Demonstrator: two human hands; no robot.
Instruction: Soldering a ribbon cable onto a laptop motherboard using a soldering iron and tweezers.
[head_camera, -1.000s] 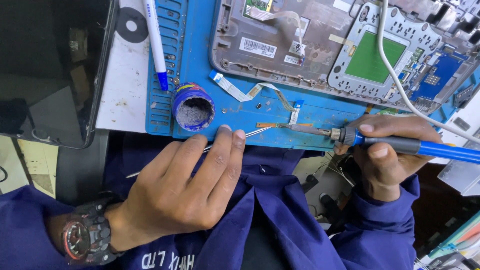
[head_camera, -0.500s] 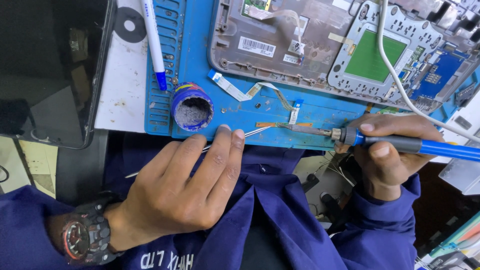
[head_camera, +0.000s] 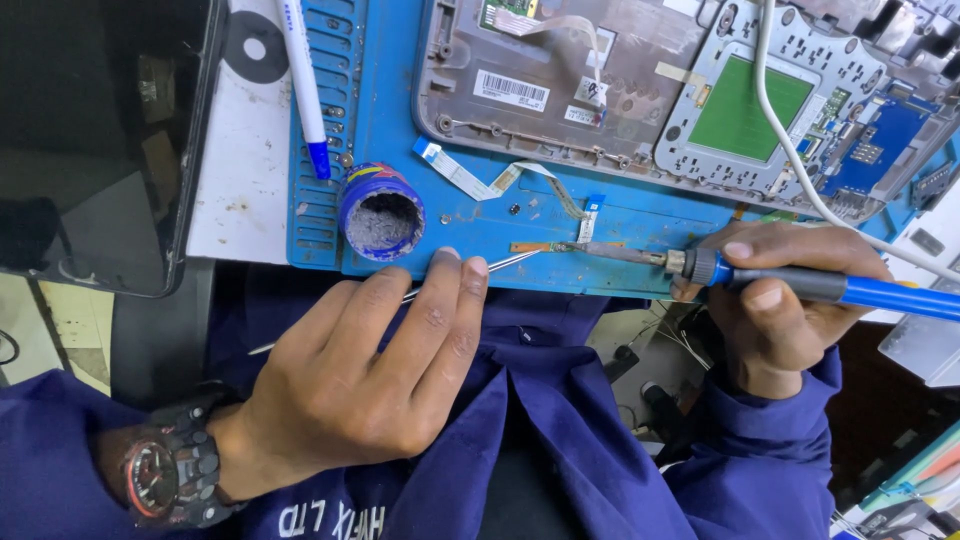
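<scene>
Soldering iron (head_camera: 800, 282) gripped in right hand (head_camera: 780, 300); left hand (head_camera: 370, 380) pinches solder wire (head_camera: 500, 264).

Left hand (head_camera: 370, 385) flat, right hand (head_camera: 775, 300) fisted in a grip

Dark screen (head_camera: 100, 130), switched off, glossy black, at far left; rectangular, thin black frame, reflections on glass, lower corner overhanging white surface (head_camera: 240, 200) edge.

White rectangular barcode label (head_camera: 511, 90), black bars, slightly tilted, stuck on grey laptop casing (head_camera: 640, 100) at top centre.

Smaller white sticker (head_camera: 582, 115) just right of barcode label, same casing.

Small round pot (head_camera: 381, 210) on blue mat (head_camera: 620, 225): wrapper band blue with yellow and red, open top, grey contents.
</scene>
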